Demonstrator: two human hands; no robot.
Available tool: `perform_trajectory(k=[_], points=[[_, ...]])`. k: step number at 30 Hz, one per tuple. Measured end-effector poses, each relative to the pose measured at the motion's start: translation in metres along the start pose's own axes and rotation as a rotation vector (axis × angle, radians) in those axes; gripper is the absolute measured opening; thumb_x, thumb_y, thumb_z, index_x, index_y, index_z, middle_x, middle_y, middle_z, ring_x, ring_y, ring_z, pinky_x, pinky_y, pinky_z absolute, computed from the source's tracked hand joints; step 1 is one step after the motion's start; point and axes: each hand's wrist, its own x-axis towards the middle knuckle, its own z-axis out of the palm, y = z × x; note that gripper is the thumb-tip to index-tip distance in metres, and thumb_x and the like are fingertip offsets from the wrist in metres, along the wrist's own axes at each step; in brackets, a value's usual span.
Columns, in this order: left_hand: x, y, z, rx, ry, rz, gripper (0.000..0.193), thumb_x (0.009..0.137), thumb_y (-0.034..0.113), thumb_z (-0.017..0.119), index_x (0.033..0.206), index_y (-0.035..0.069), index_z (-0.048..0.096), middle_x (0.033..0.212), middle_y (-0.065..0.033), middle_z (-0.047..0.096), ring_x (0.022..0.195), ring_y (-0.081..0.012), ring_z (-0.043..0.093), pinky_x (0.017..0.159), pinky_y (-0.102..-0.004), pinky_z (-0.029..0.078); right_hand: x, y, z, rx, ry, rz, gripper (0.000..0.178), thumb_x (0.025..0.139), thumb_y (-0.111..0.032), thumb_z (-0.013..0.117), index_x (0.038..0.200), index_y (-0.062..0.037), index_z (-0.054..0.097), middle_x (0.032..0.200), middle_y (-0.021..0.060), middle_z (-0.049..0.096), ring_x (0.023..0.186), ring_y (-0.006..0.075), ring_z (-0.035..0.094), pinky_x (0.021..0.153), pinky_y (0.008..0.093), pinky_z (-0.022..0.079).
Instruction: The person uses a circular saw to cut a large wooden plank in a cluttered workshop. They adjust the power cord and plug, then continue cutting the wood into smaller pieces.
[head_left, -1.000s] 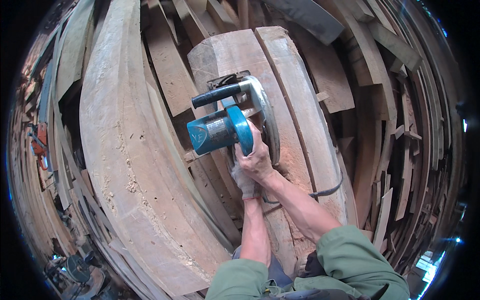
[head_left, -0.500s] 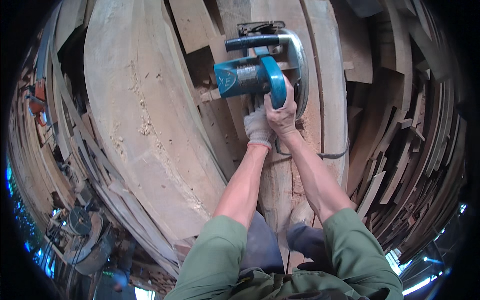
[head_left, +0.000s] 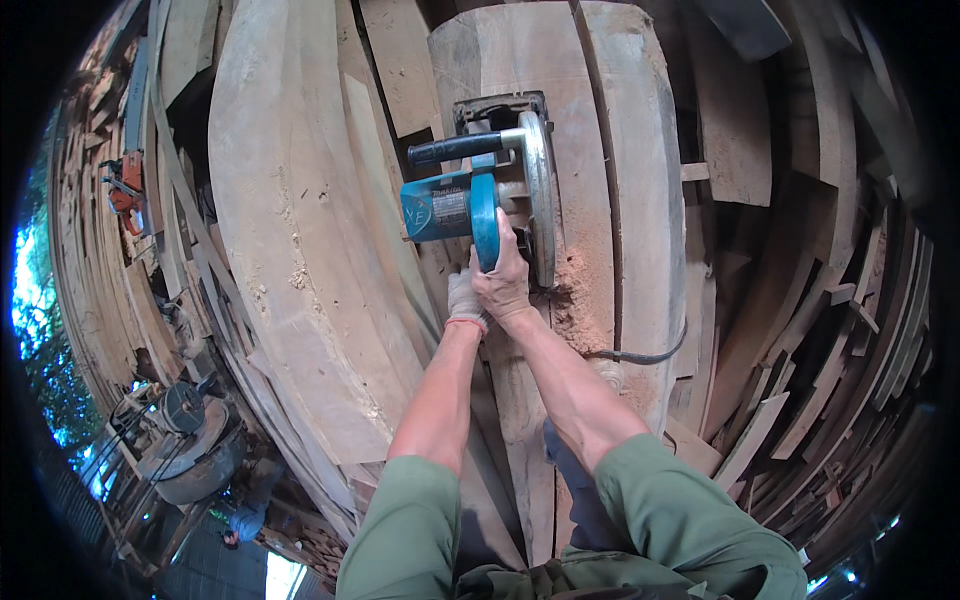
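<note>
A teal circular saw (head_left: 435, 207) with a black front handle and a silver blade guard rests on a long, thick wooden slab (head_left: 575, 140). My right hand (head_left: 503, 282), bare, is closed around the saw's teal rear handle. Close against it on the left, my left hand (head_left: 467, 300) wears a white knit glove with a red cuff. Its fingers are tucked behind the right hand and under the saw, so their grip is hidden. Reddish sawdust (head_left: 580, 295) lies behind the blade guard. Along the slab, right of the saw, runs a dark lengthwise gap (head_left: 607, 180).
A wide pale slab (head_left: 290, 200) lies to the left. A black cable (head_left: 645, 357) crosses the slab behind the saw. An orange chainsaw (head_left: 127, 190) sits among boards at far left, above a round machine (head_left: 190, 450). Stacked planks (head_left: 830, 340) fill the right.
The saw now sits farther left of the lengthwise gap, both hands still at it. More sawdust shows to its right. The view has shifted, and the slab's far end has come into sight.
</note>
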Motion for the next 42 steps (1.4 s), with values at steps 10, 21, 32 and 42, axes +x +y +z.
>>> perform_trajectory(k=[10, 21, 32, 42], points=[[-0.012, 0.109, -0.034, 0.761, -0.288, 0.133, 0.040, 0.089, 0.035, 0.060, 0.120, 0.010, 0.057, 0.098, -0.0142, 0.070, 0.092, -0.0325, 0.068, 0.082, -0.0457, 0.050, -0.001, -0.003, 0.000, 0.019, -0.008, 0.052, 0.071, 0.084, -0.003, 0.066, 0.146, -0.0011, 0.033, 0.131, 0.0297, 0.056, 0.111, 0.0458, 0.062, 0.089, 0.0479, 0.055], [0.003, 0.081, -0.017, 0.509, -0.210, 0.315, 0.050, 0.087, 0.040, 0.063, 0.123, 0.007, 0.052, 0.079, -0.0150, 0.072, 0.075, -0.0362, 0.071, 0.065, -0.0486, 0.055, 0.006, 0.004, -0.001, 0.006, 0.035, -0.047, 0.068, 0.085, -0.003, 0.065, 0.145, -0.0025, 0.034, 0.128, 0.0304, 0.057, 0.109, 0.0476, 0.062, 0.087, 0.0488, 0.055], [0.007, 0.077, -0.013, 0.498, -0.160, 0.364, 0.036, 0.087, 0.040, 0.064, 0.112, 0.015, 0.062, 0.080, -0.0141, 0.071, 0.077, -0.0357, 0.071, 0.066, -0.0493, 0.054, 0.011, 0.006, 0.001, 0.036, 0.018, 0.000, 0.067, 0.084, -0.001, 0.067, 0.143, -0.0014, 0.036, 0.130, 0.0279, 0.056, 0.120, 0.0451, 0.058, 0.098, 0.0449, 0.051], [0.014, 0.080, -0.015, 0.542, -0.201, 0.332, 0.031, 0.084, 0.040, 0.065, 0.104, 0.016, 0.065, 0.080, -0.0129, 0.072, 0.078, -0.0354, 0.071, 0.068, -0.0487, 0.054, 0.018, 0.005, 0.002, 0.055, 0.007, -0.015, 0.066, 0.084, -0.001, 0.067, 0.142, -0.0005, 0.036, 0.131, 0.0287, 0.055, 0.120, 0.0456, 0.058, 0.097, 0.0447, 0.052]])
